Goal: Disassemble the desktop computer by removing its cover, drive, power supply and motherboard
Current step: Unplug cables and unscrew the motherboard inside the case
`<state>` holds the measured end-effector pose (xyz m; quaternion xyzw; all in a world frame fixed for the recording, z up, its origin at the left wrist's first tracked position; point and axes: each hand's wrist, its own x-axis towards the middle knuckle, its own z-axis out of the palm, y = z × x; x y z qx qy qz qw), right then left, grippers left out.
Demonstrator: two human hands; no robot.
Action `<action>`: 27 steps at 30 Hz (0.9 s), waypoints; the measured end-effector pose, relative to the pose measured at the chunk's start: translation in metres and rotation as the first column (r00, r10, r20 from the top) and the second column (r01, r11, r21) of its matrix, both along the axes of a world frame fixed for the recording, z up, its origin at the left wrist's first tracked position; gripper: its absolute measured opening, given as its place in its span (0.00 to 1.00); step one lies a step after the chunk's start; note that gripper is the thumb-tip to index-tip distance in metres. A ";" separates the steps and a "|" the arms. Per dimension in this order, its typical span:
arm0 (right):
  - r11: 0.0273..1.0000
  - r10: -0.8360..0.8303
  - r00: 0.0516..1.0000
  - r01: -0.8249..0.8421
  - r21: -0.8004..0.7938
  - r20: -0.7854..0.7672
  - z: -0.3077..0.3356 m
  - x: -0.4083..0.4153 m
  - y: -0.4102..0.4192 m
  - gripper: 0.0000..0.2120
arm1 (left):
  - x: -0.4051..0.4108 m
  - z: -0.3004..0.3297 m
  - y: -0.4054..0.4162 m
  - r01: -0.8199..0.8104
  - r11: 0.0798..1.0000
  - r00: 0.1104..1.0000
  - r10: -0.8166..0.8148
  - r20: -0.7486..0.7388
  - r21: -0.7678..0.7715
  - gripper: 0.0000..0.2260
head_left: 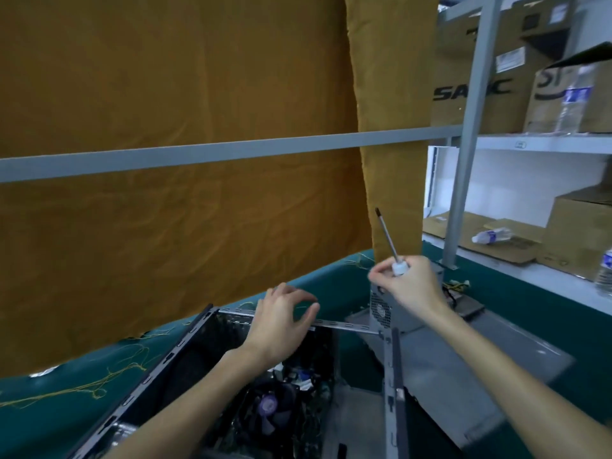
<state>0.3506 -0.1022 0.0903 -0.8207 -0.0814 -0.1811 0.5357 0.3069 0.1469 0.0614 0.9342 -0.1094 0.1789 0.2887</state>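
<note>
The open computer case [185, 339] lies on a green table, its cover off. Inside, the motherboard with a black cooler fan [271, 409] shows below my arms. My left hand [281, 321] hovers over the case's far rim with fingers loosely curled, holding nothing. My right hand [405, 286] grips a screwdriver [387, 240] by its white handle, shaft pointing up. Just behind that hand a grey power supply [384, 309] with a vented side stands on the grey cover panel [463, 369], right of the case.
An orange cloth [182, 160] hangs behind the table, crossed by a grey rail [231, 152]. A metal shelf at right holds cardboard boxes [480, 94] and water bottles [493, 235]. Yellow threads lie on the green table cloth [82, 389].
</note>
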 end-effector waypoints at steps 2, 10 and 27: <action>0.987 -0.126 0.989 0.118 -0.113 -0.072 -0.020 0.009 -0.030 0.06 | 0.007 -0.015 -0.003 0.046 0.994 0.997 -0.040 -0.061 0.097 0.13; 0.876 -0.279 0.925 0.135 -0.463 -0.259 -0.115 0.030 -0.048 0.08 | 0.013 -0.036 -0.004 0.036 0.989 0.997 -0.045 0.061 0.143 0.14; 0.823 -0.252 0.940 0.083 -0.562 -0.232 -0.142 0.051 -0.021 0.14 | 0.014 -0.038 -0.004 0.061 0.990 0.996 -0.069 0.062 0.125 0.16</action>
